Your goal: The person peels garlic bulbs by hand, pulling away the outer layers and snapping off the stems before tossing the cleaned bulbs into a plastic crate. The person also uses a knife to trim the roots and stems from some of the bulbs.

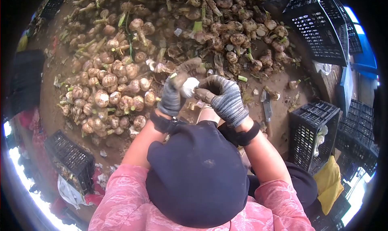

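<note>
Garlic (189, 87) is at centre, grasped by left hand (173, 94). Right hand (227, 102) touches it with bent fingers; firm grip, cannot tell. This bulb looks mostly cleaned. White bulbs (320, 139) lie in crate (304, 128) near four o'clock; brown pile (109, 80), nine to one o'clock, looks uncleaned.

Single fisheye view, close overhead, facing down

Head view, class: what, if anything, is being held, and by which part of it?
A white garlic bulb: the left hand grips its stem side; the right hand has its fingertips at the opposite side.
</note>
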`<state>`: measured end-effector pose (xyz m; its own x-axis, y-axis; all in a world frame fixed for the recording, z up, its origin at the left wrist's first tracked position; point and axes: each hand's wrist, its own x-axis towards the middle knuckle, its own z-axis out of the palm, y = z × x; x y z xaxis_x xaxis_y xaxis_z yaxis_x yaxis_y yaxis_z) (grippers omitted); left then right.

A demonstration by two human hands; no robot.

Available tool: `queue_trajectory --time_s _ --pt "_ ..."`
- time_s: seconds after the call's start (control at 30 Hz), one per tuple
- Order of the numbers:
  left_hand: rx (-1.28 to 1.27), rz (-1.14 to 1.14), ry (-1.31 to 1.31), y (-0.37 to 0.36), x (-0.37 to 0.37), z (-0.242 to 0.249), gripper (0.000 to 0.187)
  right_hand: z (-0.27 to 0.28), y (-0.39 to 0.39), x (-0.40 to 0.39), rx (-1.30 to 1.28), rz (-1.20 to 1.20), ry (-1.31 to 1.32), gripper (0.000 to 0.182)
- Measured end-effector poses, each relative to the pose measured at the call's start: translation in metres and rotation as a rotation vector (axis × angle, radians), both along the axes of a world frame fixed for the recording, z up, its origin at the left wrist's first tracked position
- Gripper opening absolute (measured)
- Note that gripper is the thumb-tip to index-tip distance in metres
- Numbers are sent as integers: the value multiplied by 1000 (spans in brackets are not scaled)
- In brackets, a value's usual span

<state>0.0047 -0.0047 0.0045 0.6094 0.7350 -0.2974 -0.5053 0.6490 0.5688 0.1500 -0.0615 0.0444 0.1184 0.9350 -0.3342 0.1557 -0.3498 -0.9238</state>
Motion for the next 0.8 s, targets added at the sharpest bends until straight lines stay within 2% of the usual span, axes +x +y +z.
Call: queue_trajectory --time_s 0.07,0.13,0.17,0.2,0.27,0.33,0.4,0.47,0.5,0.53,0.6,0.63,0.67,0.73,0.8 --pt "64 6 232 1 2 -10 57 -1 -3 -4 5 -19 22 20" --pt "90 -4 223 3 0 -13 54 2 -5 0 -26 -208 445 15" --pt "35 27 187 3 -1 -13 51 1 -5 5 -13 -263 427 13" --pt "-20 58 152 3 -1 -13 48 2 -6 11 -26 -346 539 16" --pt "-40 120 125 3 -1 -20 45 -26 -8 28 114 12 13 23" --pt "-39 136 139 4 -2 -18 44 -27 -12 27 240 269 -861 26" --pt "-6 117 154 5 -2 -18 44 -19 -8 24 278 245 -793 24" --pt "183 48 237 1 -2 -11 34 -3 -3 9 -52 16 -79 27" --pt "273 86 265 -1 3 -11 31 -1 -2 6 -42 44 -107 32" --pt "275 84 262 -1 5 -11 31 -2 0 3 -29 72 -221 30" --pt "532 181 373 -1 6 -11 30 -2 1 -1 -36 125 -316 26" --pt "394 166 354 -4 4 -11 29 -4 -1 -5 -37 127 -314 26" --pt "393 165 357 -5 3 -9 29 -9 -4 -8 14 80 -250 24" --pt "275 173 205 -2 3 -4 29 -9 -5 -7 67 30 -188 23" --pt "264 169 255 0 0 -4 30 1 -4 7 -35 -272 483 22"
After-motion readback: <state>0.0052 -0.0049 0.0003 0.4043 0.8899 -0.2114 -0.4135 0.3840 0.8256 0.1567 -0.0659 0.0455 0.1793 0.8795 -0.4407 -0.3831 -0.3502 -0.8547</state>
